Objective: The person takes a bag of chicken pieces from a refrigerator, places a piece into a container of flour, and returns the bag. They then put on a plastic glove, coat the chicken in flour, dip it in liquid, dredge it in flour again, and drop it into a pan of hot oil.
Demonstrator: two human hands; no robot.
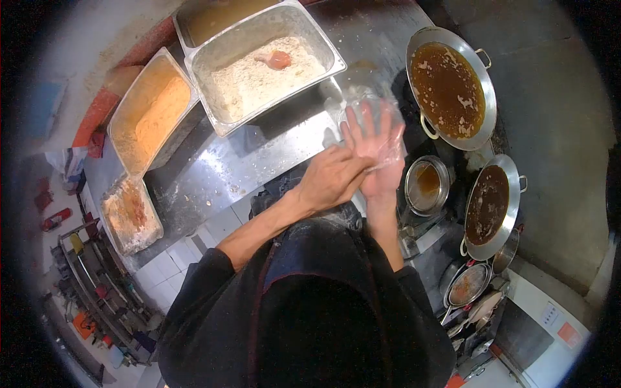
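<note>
My right hand [375, 136] is raised palm up with its fingers spread inside a loose clear plastic glove [391, 152]. At its wrist side, my left hand [333, 176] pinches the edge of that glove between thumb and fingers. Left of the hands, a deep steel pan [223, 123] holds white flour [252, 84]. On the flour lies a pinkish-orange piece that looks like raw meat [279, 60]. The fingertips of the gloved hand stay apart from the pan.
Two woks of dark oil, a larger one [490, 84] and a smaller one [517, 200], stand at right. A round strainer [411, 200] sits nearby. Left are a pan of orange powder [119, 123] and a smaller tray [158, 226] on the steel counter [213, 171].
</note>
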